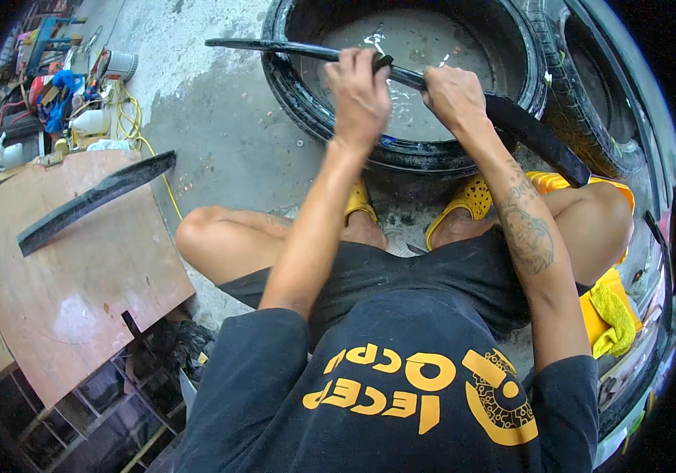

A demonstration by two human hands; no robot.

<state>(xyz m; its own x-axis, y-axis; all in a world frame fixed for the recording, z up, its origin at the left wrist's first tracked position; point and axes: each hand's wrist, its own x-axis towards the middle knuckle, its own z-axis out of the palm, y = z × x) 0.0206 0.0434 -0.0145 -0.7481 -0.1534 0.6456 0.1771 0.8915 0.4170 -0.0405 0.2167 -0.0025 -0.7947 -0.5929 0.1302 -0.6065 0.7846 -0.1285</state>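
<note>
One T-shirt (432, 323) — right hand (456, 96) clenching one black strip (407, 76); left hand (359, 98) blurred, grip unclear — two yellow clogs (473, 195).

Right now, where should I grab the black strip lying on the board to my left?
Probably by the far right end of the black strip, coming from the right with your left hand: that end juts past the edge of the board, likely leaving room underneath.

head | left one of two side-by-side cameras on the person's head | upright, looking steeply down over shirt (409, 327) toward left hand (358, 98) and right hand (456, 98) | shirt nearest, floor (224, 146) farther off | wide fisheye, dark corners
</note>
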